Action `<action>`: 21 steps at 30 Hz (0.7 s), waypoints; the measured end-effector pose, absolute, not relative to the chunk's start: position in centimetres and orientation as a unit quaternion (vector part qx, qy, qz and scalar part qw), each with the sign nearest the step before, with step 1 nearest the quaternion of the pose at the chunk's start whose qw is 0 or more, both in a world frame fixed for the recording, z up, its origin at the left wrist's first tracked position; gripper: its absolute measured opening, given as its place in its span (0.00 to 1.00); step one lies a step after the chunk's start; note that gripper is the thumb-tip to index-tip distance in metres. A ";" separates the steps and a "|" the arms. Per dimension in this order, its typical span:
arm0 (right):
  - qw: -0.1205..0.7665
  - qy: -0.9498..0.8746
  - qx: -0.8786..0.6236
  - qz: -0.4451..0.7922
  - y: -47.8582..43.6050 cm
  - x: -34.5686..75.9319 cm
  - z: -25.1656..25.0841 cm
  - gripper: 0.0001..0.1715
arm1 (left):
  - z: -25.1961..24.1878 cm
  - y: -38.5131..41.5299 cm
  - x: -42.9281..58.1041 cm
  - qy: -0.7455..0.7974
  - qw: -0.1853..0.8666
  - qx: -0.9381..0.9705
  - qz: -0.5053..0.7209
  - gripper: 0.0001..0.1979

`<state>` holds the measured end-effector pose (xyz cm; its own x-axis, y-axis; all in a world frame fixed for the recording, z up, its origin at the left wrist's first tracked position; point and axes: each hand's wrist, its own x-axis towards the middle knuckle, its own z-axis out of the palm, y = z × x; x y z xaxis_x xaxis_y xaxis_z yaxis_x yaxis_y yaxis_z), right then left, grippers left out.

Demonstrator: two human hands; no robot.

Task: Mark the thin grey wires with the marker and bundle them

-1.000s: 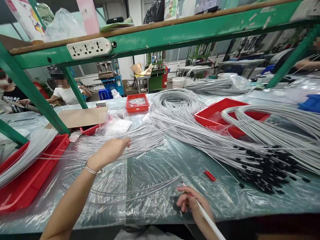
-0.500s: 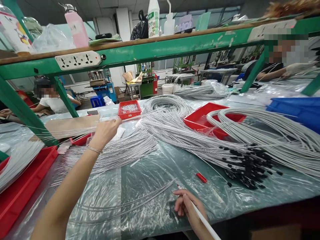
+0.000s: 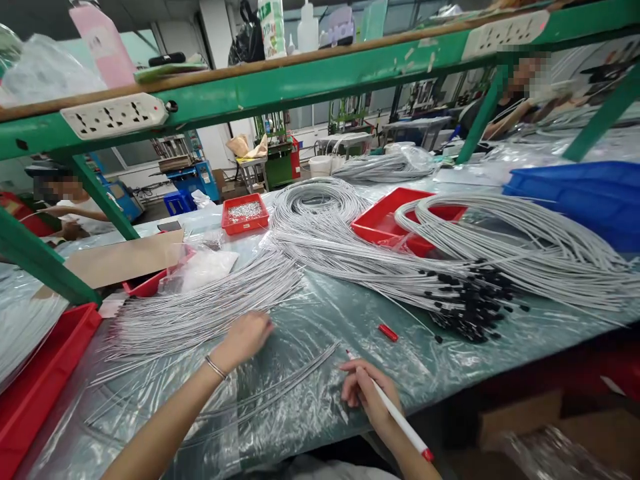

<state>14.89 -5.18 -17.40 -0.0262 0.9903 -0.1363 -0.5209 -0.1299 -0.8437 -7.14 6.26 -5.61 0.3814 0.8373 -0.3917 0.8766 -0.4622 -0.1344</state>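
Left hand (image 3: pixel 250 339) lowered near thin grey cables (image 3: pixel 210 303), grip unclear, right hand (image 3: pixel 373 395) pinching slim white red-ended pen (image 3: pixel 400 420)

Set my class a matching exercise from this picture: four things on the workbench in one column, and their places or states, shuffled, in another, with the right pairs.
Things
1. white marker
2. red cap
3. small red tray
4. black wire ends

Places or states
A. holding small silvery pieces
B. clustered in a bunch
C. lying loose near the right hand
D. gripped in the right hand

Pairs: 1-D, 2-C, 3-A, 4-B
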 end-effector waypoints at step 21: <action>0.647 -0.442 -0.422 0.456 -1.1 18.6 -13.5 0.11 | -3.4 0.8 -0.6 0.426 0.508 0.742 -0.099 0.20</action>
<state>18.59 -1.05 -13.54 0.1937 0.9630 0.1873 -0.2172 0.2283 -0.9491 -0.57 0.85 -3.42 0.6171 0.5313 -0.5804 0.7330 -0.1197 0.6697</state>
